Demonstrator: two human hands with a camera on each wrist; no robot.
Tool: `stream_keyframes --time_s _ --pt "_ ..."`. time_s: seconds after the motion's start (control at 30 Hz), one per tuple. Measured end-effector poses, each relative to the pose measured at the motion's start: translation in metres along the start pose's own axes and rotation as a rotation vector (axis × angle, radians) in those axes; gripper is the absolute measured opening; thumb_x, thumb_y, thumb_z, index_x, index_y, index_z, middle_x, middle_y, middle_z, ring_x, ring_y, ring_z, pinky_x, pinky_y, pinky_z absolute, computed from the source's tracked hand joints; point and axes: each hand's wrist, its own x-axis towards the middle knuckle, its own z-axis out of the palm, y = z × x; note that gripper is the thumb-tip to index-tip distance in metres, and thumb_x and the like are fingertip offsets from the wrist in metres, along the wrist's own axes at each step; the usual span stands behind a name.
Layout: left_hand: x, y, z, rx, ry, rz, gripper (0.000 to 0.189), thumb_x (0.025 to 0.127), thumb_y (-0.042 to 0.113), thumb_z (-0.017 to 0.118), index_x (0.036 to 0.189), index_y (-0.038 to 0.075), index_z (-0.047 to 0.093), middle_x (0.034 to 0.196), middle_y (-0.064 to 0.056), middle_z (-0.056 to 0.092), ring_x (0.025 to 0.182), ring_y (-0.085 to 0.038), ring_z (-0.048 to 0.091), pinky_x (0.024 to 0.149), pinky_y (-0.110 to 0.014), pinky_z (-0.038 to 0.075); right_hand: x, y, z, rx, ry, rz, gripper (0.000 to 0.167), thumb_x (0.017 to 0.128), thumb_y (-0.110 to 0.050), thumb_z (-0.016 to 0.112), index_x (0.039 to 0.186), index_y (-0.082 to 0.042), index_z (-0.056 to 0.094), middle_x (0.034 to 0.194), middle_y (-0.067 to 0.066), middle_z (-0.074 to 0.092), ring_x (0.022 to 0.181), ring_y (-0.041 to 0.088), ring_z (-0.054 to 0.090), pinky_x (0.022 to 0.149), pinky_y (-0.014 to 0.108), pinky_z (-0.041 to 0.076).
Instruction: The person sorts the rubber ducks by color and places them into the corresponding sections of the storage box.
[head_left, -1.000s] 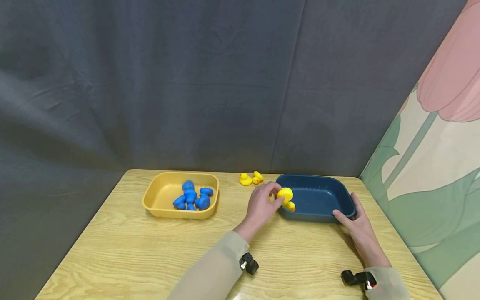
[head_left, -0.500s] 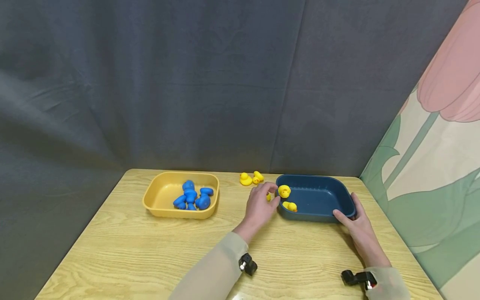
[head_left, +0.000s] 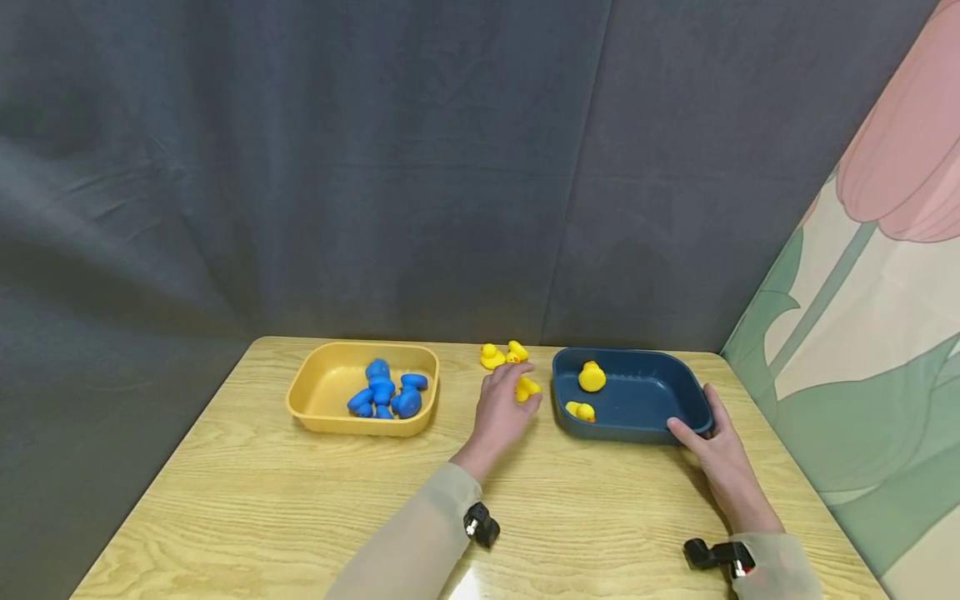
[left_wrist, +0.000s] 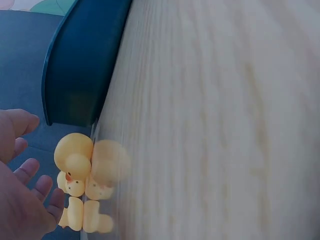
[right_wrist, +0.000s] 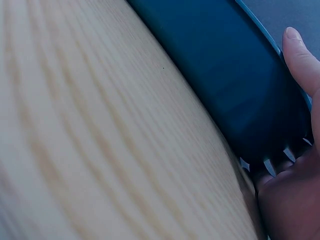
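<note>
My left hand (head_left: 501, 410) is over the table with its fingers spread around a yellow rubber duck (head_left: 528, 388). The left wrist view shows those fingertips (left_wrist: 31, 167) apart from the nearest duck (left_wrist: 73, 152), with more ducks behind it. On the right, my right hand (head_left: 720, 454) grips the near right corner of a dark blue bin (head_left: 622, 435). Its thumb (right_wrist: 297, 52) lies on the rim, the other fingers against the outer wall. Inside the bin, one yellow duck (head_left: 592, 377) sits toward the back left and another duck (head_left: 581, 412) lies at the front left.
Two yellow ducks, one upright (head_left: 491, 357) and one tipped over (head_left: 517, 352), are at the table's back edge. A yellow bin (head_left: 322, 422) holding several blue ducks (head_left: 381, 390) stands left. A grey curtain (head_left: 420, 208) hangs behind the wooden table (head_left: 300, 517).
My left hand has let go of a yellow duck, which came to rest in the dark blue bin, and has moved left to a duck on the table. The right hand has stayed put.
</note>
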Motion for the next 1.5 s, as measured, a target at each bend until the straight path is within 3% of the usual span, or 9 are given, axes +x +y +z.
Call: stream_keyframes --time_s 0.17,0.53,1.03,1.5 --pt "0.002 -0.006 0.000 0.018 -0.001 0.003 0.052 0.099 0.015 0.085 0.148 0.011 0.069 0.151 -0.013 0.063 0.135 -0.039 0.057 0.112 -0.051 0.050 0.000 0.000 0.000 0.005 0.002 -0.004 0.102 0.113 -0.022 0.067 0.177 -0.023 -0.013 0.184 0.009 -0.014 0.168 0.036 -0.007 0.113 0.002 0.018" --pt "0.004 -0.014 0.001 -0.009 -0.066 -0.057 0.058 0.100 0.017 0.084 0.154 0.009 0.064 0.156 -0.011 0.063 0.137 -0.042 0.056 0.115 -0.053 0.048 0.002 -0.001 0.001 -0.017 0.004 0.023 0.103 0.113 -0.025 0.067 0.176 -0.023 -0.014 0.184 0.008 -0.014 0.168 0.037 -0.007 0.120 0.007 0.014" --pt "0.004 -0.018 0.002 -0.006 -0.111 -0.088 0.055 0.099 0.014 0.083 0.151 0.008 0.066 0.155 -0.011 0.064 0.140 -0.042 0.055 0.117 -0.057 0.045 -0.001 -0.003 0.002 0.019 0.008 0.005 0.103 0.112 -0.022 0.068 0.177 -0.022 -0.012 0.184 0.009 -0.013 0.168 0.036 -0.007 0.116 0.003 0.017" --pt "0.005 -0.019 0.003 0.044 -0.106 -0.079 0.045 0.092 0.006 0.089 0.134 0.010 0.074 0.133 -0.008 0.073 0.121 -0.034 0.062 0.104 -0.049 0.050 0.000 -0.003 0.002 -0.003 0.016 0.011 0.104 0.112 -0.023 0.069 0.177 -0.022 -0.012 0.184 0.010 -0.012 0.168 0.038 -0.005 0.113 0.001 0.018"
